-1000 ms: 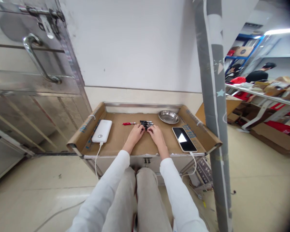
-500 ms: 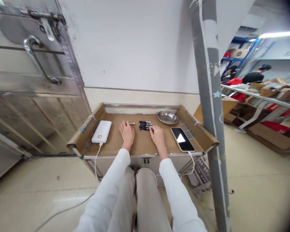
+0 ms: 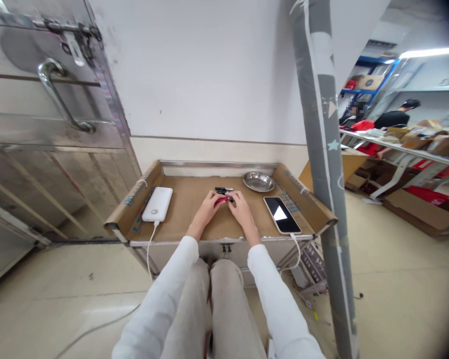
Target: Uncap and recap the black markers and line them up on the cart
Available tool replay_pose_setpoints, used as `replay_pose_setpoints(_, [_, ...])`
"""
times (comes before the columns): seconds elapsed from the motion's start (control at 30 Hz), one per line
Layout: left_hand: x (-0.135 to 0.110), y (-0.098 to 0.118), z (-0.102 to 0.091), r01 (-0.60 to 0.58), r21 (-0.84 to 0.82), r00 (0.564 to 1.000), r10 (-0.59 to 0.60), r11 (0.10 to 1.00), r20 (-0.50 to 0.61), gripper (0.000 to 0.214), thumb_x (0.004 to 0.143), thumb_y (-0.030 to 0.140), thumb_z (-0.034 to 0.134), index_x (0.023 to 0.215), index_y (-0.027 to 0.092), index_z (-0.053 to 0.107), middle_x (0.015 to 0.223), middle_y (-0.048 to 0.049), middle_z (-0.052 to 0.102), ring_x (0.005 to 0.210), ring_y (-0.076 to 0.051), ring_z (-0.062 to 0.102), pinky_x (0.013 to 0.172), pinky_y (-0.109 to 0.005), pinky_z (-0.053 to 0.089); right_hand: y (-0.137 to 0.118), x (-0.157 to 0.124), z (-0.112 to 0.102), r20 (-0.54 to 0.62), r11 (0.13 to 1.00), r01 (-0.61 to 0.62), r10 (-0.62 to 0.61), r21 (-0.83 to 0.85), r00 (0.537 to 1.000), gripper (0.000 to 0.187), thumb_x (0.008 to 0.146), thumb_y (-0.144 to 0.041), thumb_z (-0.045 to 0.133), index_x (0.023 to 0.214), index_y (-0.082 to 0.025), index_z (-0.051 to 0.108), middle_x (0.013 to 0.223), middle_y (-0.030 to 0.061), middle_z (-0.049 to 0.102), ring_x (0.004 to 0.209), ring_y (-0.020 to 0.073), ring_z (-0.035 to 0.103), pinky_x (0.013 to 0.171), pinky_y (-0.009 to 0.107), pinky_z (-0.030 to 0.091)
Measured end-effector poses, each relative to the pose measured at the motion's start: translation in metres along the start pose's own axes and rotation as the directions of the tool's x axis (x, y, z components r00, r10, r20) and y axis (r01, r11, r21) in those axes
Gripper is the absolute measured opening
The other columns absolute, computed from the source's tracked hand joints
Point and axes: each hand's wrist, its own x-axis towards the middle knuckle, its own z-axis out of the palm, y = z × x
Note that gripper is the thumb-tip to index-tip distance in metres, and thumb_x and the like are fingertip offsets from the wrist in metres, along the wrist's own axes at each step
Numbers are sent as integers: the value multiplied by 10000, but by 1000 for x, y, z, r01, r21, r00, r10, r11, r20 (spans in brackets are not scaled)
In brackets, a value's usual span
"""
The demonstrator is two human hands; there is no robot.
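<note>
My left hand (image 3: 207,210) is closed on a red pen (image 3: 221,200), which lies crosswise at the near side of a small row of black pens (image 3: 223,190) on the cardboard-covered table top (image 3: 183,219). Just to the right, my right hand (image 3: 241,209) has its fingers curled in at the right ends of the pens. A dark pen end (image 3: 230,199) shows at its fingertips. The two hands nearly meet, and they partly hide the nearer pens.
A white power bank (image 3: 157,204) with a cable lies at the left. A phone (image 3: 282,215), also cabled, lies at the right, with a round metal dish (image 3: 259,182) behind it. Cardboard side walls (image 3: 303,192) edge the table, and a wrapped pole (image 3: 327,149) stands to the right.
My left hand has moved right, bringing the red pen from the left over to the near side of the black pens. My right hand has shifted slightly left against the pen ends.
</note>
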Motion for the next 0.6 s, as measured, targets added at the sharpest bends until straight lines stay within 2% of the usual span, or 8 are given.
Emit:
replay_pose_setpoints(0.13, [1,2,0,-6,-64,994,-1,998,-106,262,859,285,567,1107,207,533,1007,-43,586,871,-127,602,831,-276,498,3,1,3,46,995,4,-8,95,999,242,854,-175,446,1011,-204,629,1069,80,617,988,180,584,927,322,444])
replay_pose_setpoints(0.27, [0,4,-1,29,-159,979,-60,987,-195,318,821,326,617,1098,203,522,986,-40,627,807,-114,623,774,-265,523,5,2,6,104,988,30,-46,154,994,268,856,-194,471,1073,-203,629,1130,80,639,1026,176,593,945,328,437])
replay_pose_setpoints(0.4, [0,7,-2,57,-191,964,-104,980,-246,327,809,364,624,1078,199,537,903,-31,649,788,-124,633,744,-273,537,5,3,7,133,987,-16,-6,161,991,292,849,-214,499,1110,-226,630,1121,67,661,989,177,623,924,335,457])
replay_pose_setpoints(0.6, [-1,8,-6,70,-192,939,-129,979,-317,308,838,372,586,1093,201,556,909,-40,646,782,-126,628,740,-281,537,3,1,4,122,976,-59,34,208,992,331,832,-208,514,1143,-250,618,1096,41,677,904,163,650,869,313,491])
